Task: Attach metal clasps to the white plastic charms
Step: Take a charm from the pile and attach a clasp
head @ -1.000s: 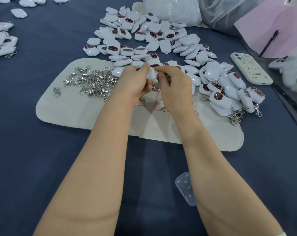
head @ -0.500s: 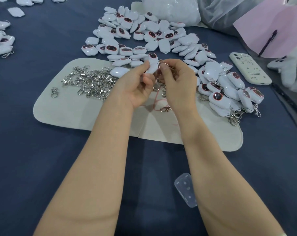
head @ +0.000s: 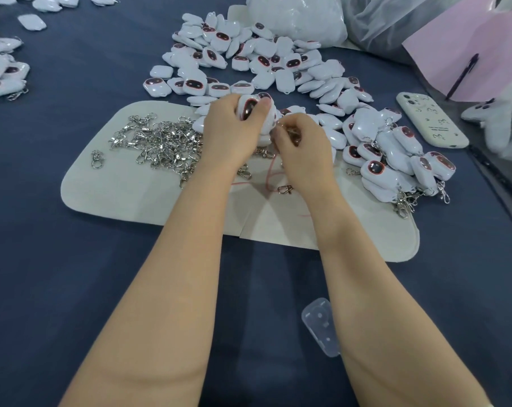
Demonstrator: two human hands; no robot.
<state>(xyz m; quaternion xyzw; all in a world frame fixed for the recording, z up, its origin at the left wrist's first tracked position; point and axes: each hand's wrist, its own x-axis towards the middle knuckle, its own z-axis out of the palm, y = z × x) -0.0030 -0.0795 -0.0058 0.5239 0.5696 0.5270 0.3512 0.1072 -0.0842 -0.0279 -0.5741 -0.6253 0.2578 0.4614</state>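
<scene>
Holding one white charm [head: 248, 109] in my left hand [head: 229, 133], fingers curled round it, dark face up, just up-left of my right hand [head: 304, 148] and nearly touching it. Right fingertips are pinched tight on something tiny, guessing a clasp. My knuckles hide it and the charm's loop, so alignment's anyone's guess.

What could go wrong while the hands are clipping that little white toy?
1. The right hand pinches what looks like a small metal clasp, mostly hidden. It might slip out and drop onto the beige felt mat.
2. The left hand, holding the white plastic charm with a dark face, sits right beside the tangled pile of silver metal clasps. A nudge could snag or scatter them.
</scene>
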